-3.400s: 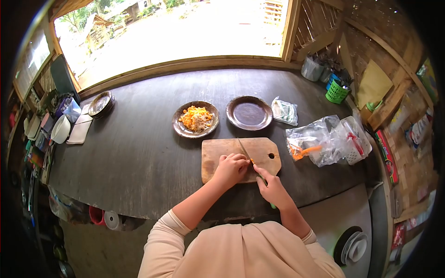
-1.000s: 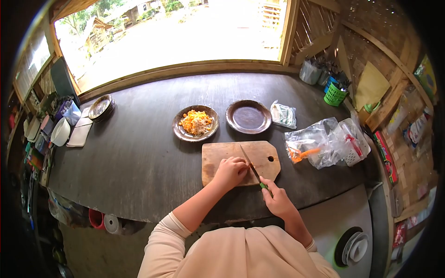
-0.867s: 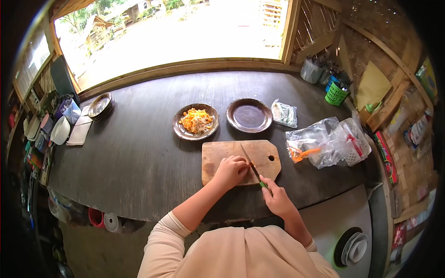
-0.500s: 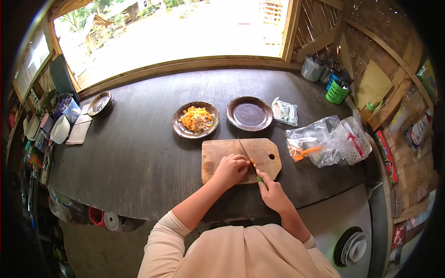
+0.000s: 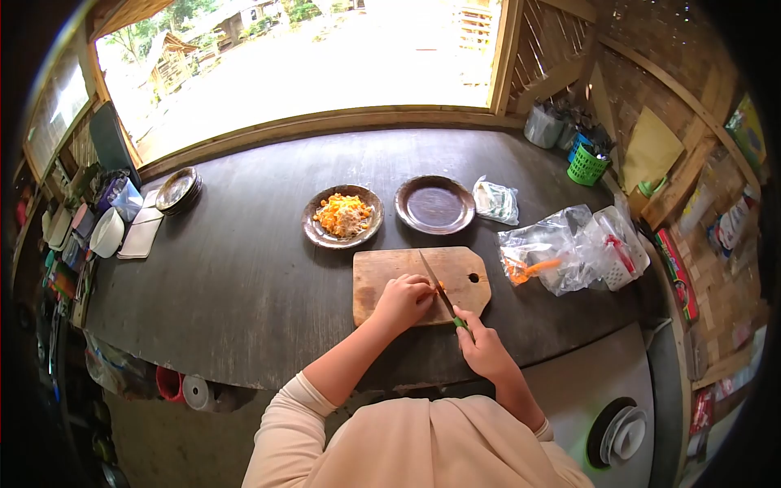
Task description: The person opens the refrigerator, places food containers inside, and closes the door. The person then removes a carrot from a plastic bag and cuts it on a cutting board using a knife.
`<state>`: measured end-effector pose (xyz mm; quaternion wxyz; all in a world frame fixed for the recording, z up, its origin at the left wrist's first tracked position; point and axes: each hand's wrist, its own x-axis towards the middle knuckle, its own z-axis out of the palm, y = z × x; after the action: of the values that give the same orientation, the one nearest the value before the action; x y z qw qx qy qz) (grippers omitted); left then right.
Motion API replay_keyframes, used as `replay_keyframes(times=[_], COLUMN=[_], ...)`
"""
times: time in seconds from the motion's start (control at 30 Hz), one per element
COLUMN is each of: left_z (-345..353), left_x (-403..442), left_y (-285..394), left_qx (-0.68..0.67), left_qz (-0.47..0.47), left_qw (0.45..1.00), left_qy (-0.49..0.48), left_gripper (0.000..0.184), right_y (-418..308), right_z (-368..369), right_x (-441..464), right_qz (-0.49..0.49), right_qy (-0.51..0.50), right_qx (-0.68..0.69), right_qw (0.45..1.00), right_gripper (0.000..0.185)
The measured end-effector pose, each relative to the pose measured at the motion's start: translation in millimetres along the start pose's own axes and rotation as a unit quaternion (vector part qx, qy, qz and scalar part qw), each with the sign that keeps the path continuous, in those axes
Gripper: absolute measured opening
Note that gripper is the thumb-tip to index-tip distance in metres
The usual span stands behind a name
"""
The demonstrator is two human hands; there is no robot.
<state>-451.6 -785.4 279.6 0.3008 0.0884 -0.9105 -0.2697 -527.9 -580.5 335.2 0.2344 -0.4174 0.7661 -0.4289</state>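
A wooden cutting board (image 5: 382, 268) lies on the dark table near me. My right hand (image 5: 484, 348) is closed round the green handle of a knife (image 5: 439, 289), whose blade points away from me over the board. Small orange pieces (image 5: 441, 286) lie by the blade. On the board, left of the blade, my left hand (image 5: 405, 301) rests with its fingers curled and pressed together; what they hold is mostly hidden. Behind the board stand a plate of orange and pale shredded food (image 5: 343, 215) and a bare brown plate (image 5: 435, 205).
Right of the board lies a clear plastic bag (image 5: 561, 244) with something orange inside, beside a white basket (image 5: 622, 264). A small wrapped packet (image 5: 496, 202) is near the brown plate. Stacked plates (image 5: 176, 190) stand at left, a green basket (image 5: 587, 167) at the back right.
Compared with half a second ago, the knife and my right hand sit slightly lower in view, and the whole view has shifted a little. My left hand keeps its place on the board.
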Motion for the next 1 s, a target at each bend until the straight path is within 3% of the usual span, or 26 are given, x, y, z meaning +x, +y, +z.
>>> replay_keyframes(times=[1.0], left_z=[-4], left_x=[1], left_y=[7], left_qx=[0.004], left_qz=[0.006], left_qw=[1.000], left_qy=[0.018], left_gripper=[0.012], right_y=[7], right_z=[8], right_x=[16], right_qz=[-0.022], right_qy=[0.011], right_qx=[0.004], right_qw=[1.000], right_gripper=[0.036])
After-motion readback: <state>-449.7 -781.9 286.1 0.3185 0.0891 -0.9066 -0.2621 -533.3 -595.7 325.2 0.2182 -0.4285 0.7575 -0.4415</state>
